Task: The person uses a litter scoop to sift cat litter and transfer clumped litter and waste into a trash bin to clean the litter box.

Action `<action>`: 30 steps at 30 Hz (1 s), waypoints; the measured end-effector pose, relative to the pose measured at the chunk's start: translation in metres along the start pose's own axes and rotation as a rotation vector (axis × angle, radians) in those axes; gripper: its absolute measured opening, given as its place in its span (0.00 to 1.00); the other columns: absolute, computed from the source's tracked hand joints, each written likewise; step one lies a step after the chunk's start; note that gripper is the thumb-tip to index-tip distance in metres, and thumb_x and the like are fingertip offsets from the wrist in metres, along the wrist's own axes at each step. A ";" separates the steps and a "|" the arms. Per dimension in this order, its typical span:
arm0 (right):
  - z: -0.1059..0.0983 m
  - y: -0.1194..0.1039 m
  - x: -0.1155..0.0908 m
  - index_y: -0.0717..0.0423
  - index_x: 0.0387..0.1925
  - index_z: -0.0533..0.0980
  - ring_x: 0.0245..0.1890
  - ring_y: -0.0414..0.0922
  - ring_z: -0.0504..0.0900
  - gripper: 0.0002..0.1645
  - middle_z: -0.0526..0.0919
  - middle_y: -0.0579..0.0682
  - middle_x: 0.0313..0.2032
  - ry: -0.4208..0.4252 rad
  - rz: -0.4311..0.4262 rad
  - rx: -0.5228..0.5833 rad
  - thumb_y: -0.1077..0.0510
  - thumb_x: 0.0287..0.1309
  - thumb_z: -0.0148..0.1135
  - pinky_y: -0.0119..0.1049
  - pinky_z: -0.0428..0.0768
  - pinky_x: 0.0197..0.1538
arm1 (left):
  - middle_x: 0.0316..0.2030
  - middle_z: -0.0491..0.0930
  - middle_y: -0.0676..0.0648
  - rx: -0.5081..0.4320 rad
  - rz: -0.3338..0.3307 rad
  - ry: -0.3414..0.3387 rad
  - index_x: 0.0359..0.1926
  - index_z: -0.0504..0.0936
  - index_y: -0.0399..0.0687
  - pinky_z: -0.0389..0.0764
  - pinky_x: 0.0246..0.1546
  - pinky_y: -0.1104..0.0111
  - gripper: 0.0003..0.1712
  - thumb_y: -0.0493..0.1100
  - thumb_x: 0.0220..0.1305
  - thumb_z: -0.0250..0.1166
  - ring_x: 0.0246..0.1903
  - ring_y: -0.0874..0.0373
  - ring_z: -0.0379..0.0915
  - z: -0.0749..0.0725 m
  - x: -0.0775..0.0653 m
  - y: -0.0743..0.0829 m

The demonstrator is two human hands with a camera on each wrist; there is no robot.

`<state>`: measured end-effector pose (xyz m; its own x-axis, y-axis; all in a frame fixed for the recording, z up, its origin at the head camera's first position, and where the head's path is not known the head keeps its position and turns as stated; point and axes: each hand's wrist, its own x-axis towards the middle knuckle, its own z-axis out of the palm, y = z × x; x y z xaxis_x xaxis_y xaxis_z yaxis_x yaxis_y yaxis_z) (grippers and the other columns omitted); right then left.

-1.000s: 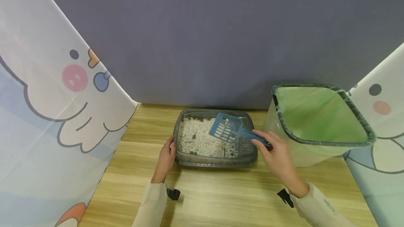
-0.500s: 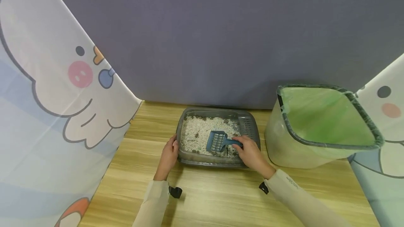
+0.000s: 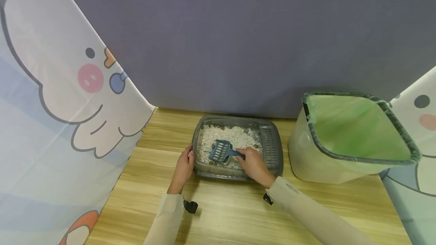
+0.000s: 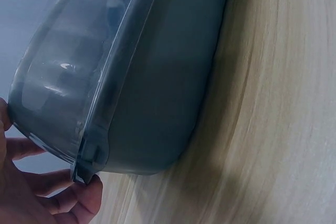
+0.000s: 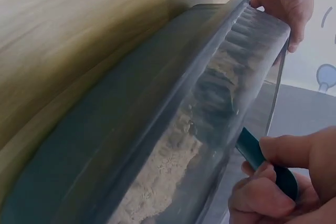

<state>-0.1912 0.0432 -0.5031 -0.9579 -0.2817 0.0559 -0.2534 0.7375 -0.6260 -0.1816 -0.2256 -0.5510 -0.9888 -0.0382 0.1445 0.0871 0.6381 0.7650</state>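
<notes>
The blue scoop [image 3: 227, 153] is inside the grey litter box [image 3: 231, 177], with its slotted blade over the pale litter [image 3: 238, 134], in the left and front half of the litter area. It lies to the left of the right hand [image 3: 254, 165], which is clearly the nearer of the two hands, and to the right of the left hand [image 3: 184, 166], so it stands between them. The right hand holds the handle [image 5: 253, 150], pinched between thumb and curled fingers, as the right wrist view shows well. The left hand grips the left end of the box at its rim, with fingers bent around the edge; it does not touch the scoop. The two hands are apart from each other. The long axis of the scoop goes mostly sideways, along the length of the box; the blade points to the left, toward the left hand, and the handle end points to the right, toward the bin [image 3: 308, 163] with the green liner [image 3: 354, 127], which stands just beside the box on the worktop [image 3: 218, 214]. So the blade is turned away from the bin's opening. Whether the blade is sunk into the litter or only rests upon it, I cannot tell.
</notes>
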 end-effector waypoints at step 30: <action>0.023 0.032 0.032 0.48 0.63 0.67 0.35 0.51 0.77 0.21 0.72 0.54 0.59 -0.318 -0.046 0.209 0.60 0.71 0.46 0.45 0.72 0.44 | 0.61 0.64 0.29 -0.009 -0.025 -0.019 0.68 0.60 0.35 0.68 0.53 0.45 0.28 0.48 0.77 0.40 0.58 0.35 0.63 -0.001 -0.001 0.004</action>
<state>-0.2272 0.0432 -0.5392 -0.8480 -0.5123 -0.1360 -0.2305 0.5875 -0.7757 -0.1806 -0.2240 -0.5477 -0.9928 -0.0388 0.1135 0.0638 0.6301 0.7739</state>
